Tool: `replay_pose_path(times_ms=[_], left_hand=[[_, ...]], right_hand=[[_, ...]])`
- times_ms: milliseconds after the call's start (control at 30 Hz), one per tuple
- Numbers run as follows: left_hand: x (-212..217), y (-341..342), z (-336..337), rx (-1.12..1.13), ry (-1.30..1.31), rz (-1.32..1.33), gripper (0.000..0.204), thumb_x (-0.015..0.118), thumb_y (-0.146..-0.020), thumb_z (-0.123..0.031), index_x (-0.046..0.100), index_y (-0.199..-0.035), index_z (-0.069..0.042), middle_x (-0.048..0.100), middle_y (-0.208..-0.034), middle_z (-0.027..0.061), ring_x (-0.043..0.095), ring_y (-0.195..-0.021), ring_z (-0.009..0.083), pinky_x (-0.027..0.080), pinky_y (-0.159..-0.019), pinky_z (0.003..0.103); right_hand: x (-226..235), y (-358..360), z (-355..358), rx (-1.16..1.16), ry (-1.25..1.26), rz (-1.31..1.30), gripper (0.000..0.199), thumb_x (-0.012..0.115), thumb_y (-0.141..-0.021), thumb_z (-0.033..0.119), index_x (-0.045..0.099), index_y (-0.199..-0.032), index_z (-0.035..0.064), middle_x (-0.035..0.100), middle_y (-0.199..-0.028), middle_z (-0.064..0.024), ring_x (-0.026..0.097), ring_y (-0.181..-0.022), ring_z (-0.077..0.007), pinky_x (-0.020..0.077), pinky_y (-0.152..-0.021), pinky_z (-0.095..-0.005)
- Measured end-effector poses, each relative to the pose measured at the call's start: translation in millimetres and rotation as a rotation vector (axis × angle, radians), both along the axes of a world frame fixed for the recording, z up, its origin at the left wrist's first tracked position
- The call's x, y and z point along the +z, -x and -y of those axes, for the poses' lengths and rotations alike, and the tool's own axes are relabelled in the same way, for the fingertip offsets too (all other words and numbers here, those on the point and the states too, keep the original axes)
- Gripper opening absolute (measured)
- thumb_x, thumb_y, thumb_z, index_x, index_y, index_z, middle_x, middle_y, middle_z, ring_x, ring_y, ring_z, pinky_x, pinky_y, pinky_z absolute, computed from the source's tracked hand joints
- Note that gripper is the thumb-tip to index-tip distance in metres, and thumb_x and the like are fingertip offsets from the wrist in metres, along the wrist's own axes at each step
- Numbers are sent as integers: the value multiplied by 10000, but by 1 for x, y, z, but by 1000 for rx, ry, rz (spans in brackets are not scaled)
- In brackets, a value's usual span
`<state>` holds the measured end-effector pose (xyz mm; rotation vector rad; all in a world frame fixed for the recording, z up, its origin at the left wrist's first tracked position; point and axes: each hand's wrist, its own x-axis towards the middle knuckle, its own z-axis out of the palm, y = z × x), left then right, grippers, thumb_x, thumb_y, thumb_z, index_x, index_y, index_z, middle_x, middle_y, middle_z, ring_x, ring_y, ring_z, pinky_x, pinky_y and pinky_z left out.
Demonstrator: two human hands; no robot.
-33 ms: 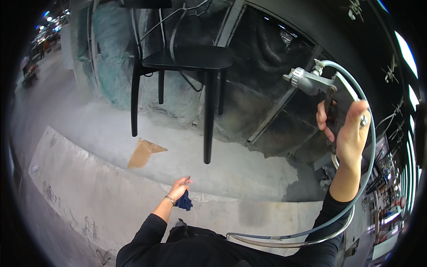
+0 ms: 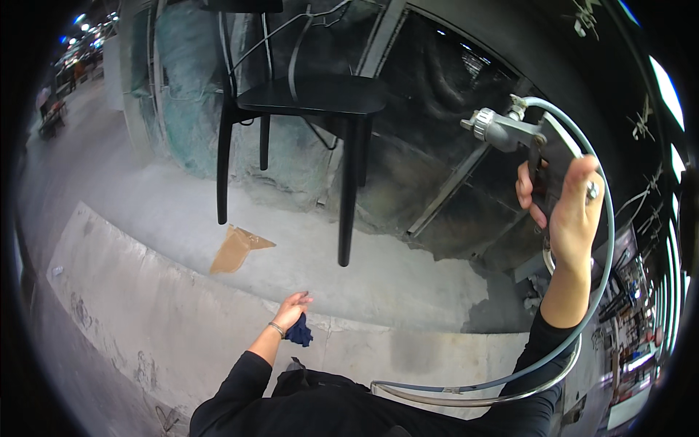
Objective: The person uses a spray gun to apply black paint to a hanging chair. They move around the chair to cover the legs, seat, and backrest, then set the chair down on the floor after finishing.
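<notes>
Ahead of the person is a smooth black chair (image 2: 313, 95) with round, tapering legs, its top cut off by the upper edge. It has turned slightly since the earlier frame, its near right leg (image 2: 348, 211) now overlapping another behind. To its right, a silver spray gun (image 2: 510, 133) with a curving grey hose (image 2: 610, 233) is clamped in the right hand (image 2: 575, 218). The left hand (image 2: 290, 309) clutches a crumpled blue cloth (image 2: 299, 332).

From my station I see an irregular brown sheet (image 2: 234, 252) lying on the pale floor (image 2: 400, 295), just beyond a grey ledge (image 2: 164, 313). Behind it hangs greenish sheeting (image 2: 186, 80). Near the right rim I make out twisted wires (image 2: 642, 122) and a bright strip (image 2: 665, 89)
</notes>
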<state>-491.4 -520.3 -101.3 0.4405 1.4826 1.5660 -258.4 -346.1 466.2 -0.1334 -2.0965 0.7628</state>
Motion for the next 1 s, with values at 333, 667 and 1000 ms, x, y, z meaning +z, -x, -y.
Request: replay_pose_path(times_ms=[333, 667, 1000], left_hand=[[-163, -17, 190, 70, 1018, -225, 503, 588, -833, -294, 711, -1238, -24, 664, -1262, 295, 624, -1233, 427, 501, -1053, 464], [-197, -125, 343, 67, 1208, 223, 452, 514, -898, -183, 682, -1250, 45, 659, -1336, 246, 607, -1305, 352, 477, -1068, 427], [-227, -23, 279, -548, 1004, -503, 461, 480, -894, -243, 719, -1157, 51, 641, -1297, 291, 566, -1326, 394, 457, -1093, 469]], right_hand=[[35, 120, 4, 40, 99, 295, 693, 371, -1081, 609, 676, -1001, -8, 626, -699, -47, 557, -533, -66, 342, -387, -192], [37, 232, -23, -218, -25, 155, 621, 616, -955, 667, 730, -834, 68, 625, -624, 2, 592, -548, -78, 458, -543, -245], [52, 135, 14, -145, 32, 341, 574, 425, -1096, 527, 678, -1009, 19, 585, -616, -6, 501, -467, -50, 316, -369, -199]])
